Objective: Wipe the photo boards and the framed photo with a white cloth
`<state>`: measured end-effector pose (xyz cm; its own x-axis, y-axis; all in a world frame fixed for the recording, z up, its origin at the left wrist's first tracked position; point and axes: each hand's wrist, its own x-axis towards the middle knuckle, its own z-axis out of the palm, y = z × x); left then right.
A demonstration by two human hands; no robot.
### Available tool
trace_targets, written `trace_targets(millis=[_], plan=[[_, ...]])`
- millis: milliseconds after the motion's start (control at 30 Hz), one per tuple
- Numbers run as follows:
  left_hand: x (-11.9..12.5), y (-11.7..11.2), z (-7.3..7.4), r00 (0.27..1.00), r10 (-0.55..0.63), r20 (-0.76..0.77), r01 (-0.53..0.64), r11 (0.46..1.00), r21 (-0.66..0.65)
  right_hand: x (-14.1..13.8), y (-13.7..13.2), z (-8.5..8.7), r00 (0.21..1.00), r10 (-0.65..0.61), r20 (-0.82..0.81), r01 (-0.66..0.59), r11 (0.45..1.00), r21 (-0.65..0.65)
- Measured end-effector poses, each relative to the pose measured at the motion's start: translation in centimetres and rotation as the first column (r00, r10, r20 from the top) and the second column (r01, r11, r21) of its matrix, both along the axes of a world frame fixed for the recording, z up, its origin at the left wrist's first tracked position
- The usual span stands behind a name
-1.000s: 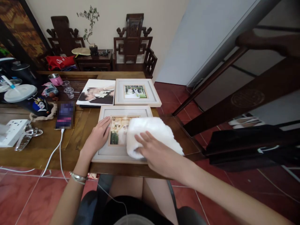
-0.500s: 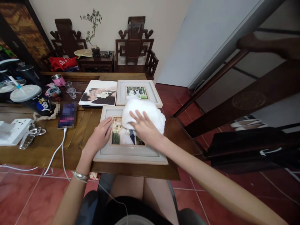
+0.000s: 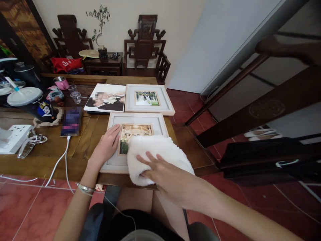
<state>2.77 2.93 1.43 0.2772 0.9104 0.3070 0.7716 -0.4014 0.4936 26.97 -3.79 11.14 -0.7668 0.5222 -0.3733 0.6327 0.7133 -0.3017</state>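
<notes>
A light wooden picture frame lies flat near the table's front edge, a photo in its grey mat. On its left side rests my left hand, fingers stretched out flat and holding nothing. My right hand grips a folded white towel, fingers spread over its top and the thumb tucked at its near side. The towel covers the frame's lower right part and hangs over its front edge, hiding much of the photo.
Behind lie a second picture frame and a white-edged photo print. To the left are a phone on a white cable, a hair claw, a power strip and a lidded cup. A dark wooden chair stands at right.
My right hand has drawn the towel toward me, from the frame's upper right to its lower right, uncovering the upper photo and the frame behind. My left hand stays in place.
</notes>
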Motion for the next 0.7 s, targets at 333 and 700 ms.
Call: trace_targets(millis=[333,700], plan=[[-0.3,0.0,-0.2,0.999,-0.001,-0.039,0.001,1.0,-0.01,-2.0,9.1,-4.8,0.967,-0.187,-0.175,0.245,0.875,0.417],[-0.2,0.0,-0.1,1.0,-0.008,0.0,0.008,1.0,-0.006,-2.1,5.2,-3.4,0.996,-0.022,-0.089,0.041,0.976,0.213]])
